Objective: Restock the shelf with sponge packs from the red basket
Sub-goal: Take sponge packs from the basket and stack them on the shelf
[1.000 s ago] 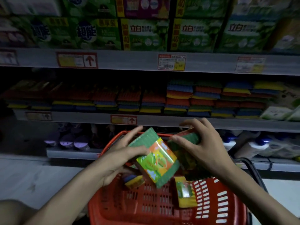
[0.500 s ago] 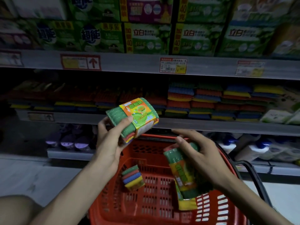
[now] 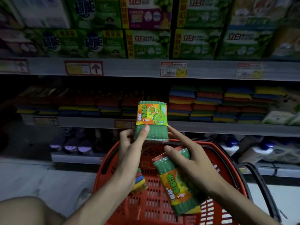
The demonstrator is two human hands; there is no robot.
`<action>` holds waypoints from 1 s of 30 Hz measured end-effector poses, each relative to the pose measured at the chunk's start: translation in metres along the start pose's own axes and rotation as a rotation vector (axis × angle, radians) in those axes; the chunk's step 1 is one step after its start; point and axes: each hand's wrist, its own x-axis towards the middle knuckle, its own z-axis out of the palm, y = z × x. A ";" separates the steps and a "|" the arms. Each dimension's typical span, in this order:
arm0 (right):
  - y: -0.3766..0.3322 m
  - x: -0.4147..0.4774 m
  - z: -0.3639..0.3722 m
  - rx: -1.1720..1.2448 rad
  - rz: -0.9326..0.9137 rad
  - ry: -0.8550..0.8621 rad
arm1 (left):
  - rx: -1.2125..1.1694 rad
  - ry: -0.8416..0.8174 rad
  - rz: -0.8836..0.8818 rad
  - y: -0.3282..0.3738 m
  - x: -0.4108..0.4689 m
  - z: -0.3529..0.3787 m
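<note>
left hand [image 3: 129, 148] pinches upright sponge pack [image 3: 151, 117], thumb in front; right hand [image 3: 193, 163] grips second pack [image 3: 177, 182]. best: slide each flat onto shelf [image 3: 211, 127] beyond fingertips.

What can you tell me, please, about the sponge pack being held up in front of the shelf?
The raised sponge pack is a flat, green, coarse-fibred bundle with a glossy orange, yellow and green band bearing Chinese print. It stands upright above the far rim of the red basket, before the middle shelf. The left hand pinches its lower end, thumb in front; the right hand, gripping a second sponge pack, seems to touch its lower right corner with the index fingertip.
</note>
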 end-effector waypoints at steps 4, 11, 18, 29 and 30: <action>-0.004 0.007 0.004 0.018 0.001 0.019 | 0.002 0.002 0.046 0.000 0.000 -0.005; -0.011 0.006 0.018 -0.061 -0.006 0.079 | -0.105 0.038 0.043 0.009 -0.006 -0.017; -0.011 0.004 0.026 -0.133 -0.028 0.026 | -0.134 0.124 0.101 0.018 0.008 -0.022; -0.015 0.013 0.023 -0.053 -0.022 0.077 | -0.131 0.162 0.166 0.031 0.021 -0.001; -0.014 0.016 0.022 -0.042 -0.022 0.087 | -0.127 0.161 0.170 0.031 0.023 0.001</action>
